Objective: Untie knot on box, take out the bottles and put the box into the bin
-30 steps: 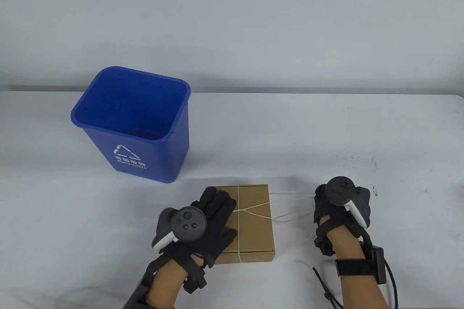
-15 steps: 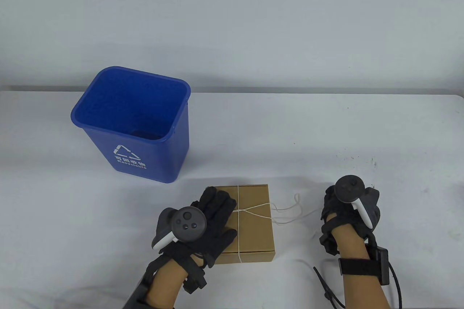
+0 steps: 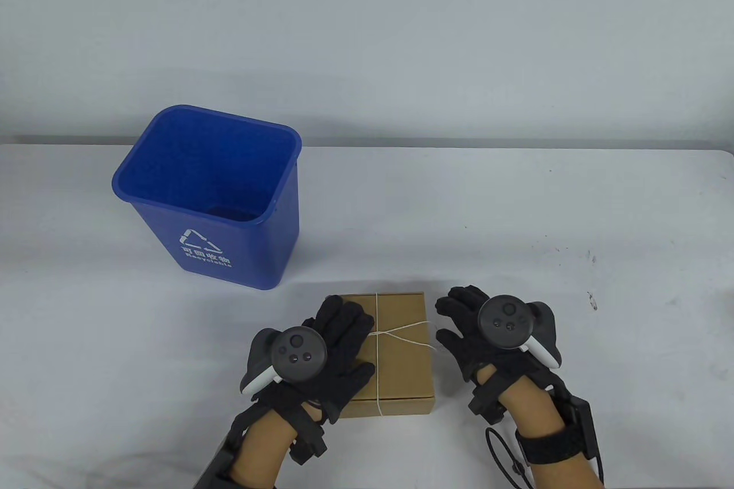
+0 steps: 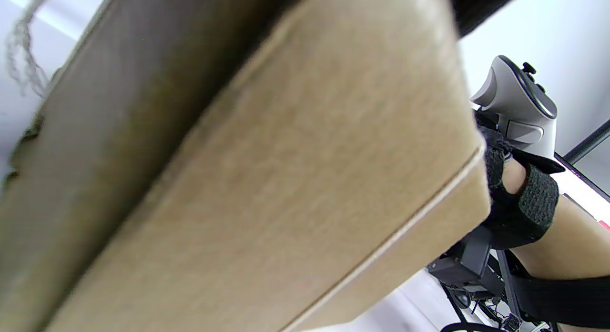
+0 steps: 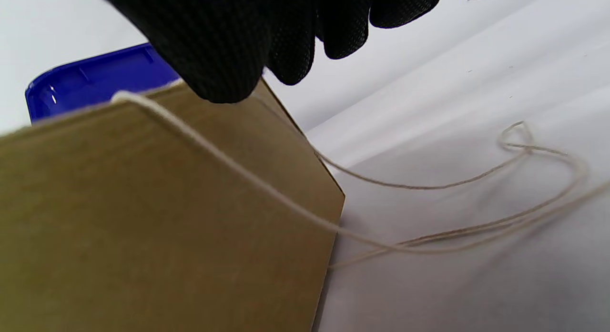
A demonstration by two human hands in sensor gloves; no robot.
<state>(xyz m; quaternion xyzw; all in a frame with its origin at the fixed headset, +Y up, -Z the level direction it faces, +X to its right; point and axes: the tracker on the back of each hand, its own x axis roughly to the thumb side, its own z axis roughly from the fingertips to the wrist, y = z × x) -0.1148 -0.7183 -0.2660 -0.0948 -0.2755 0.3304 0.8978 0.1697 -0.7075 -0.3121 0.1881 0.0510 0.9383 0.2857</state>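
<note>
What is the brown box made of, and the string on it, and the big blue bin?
The box looks like plain cardboard: brown, dull, with a fibrous surface and folded edges. The string seems to be thin cotton or twine, off-white and slightly fuzzy, lying in limp loops. The bin is probably plastic: smooth, evenly blue, with a slightly shiny moulded rim.

The left hand covers the left part of the box lid, hiding the string there. The right hand hides the loose string ends on the worktop. The left wrist view shows the box blurred and cut off. Box contents cannot be seen.
</note>
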